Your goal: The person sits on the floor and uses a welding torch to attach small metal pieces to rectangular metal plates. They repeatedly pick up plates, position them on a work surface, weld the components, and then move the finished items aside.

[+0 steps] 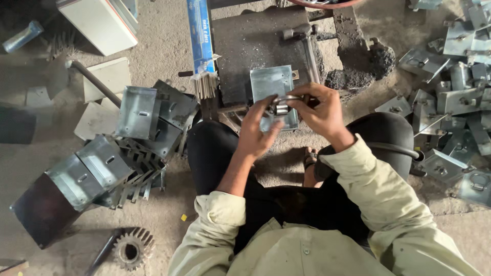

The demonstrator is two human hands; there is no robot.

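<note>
Metal latch plate [272, 87] stays steadier if left hand [258, 130] and right hand [321, 110] both pinch the small ring fitting [282, 105] snugly, fingers closed around it.

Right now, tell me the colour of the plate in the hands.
Dull silver-grey metal plate, seen in the head view.

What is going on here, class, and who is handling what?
A seated person holds a small metal ring handle between the left hand and the right hand, over a grey sheet-metal plate resting on a dark iron block. A hammer lies on that block. Folded metal plates are stacked to the person's left, and plates with ring handles are piled to the right.
</note>
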